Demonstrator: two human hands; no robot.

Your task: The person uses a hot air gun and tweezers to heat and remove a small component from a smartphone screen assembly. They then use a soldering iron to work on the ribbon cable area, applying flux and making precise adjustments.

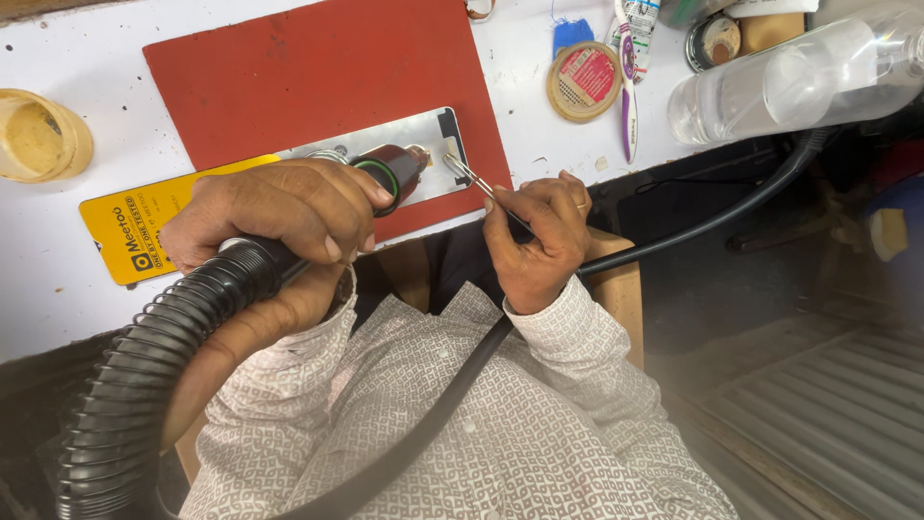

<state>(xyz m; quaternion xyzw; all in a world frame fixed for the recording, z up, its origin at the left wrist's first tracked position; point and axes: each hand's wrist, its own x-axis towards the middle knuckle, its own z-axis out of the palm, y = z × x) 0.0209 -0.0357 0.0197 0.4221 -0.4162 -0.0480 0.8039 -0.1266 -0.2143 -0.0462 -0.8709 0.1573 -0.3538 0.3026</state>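
Both hands curled: left hand [279, 207] around nozzle [390, 173]; right hand [539, 241] pinching tweezers [472, 178]

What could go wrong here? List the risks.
1. The hot-air tool's nozzle, held by the left hand, sits close to the right hand holding tweezers: fingers might get burned.
2. The black hose and cable cross the lap and could snag, jerking the tool.
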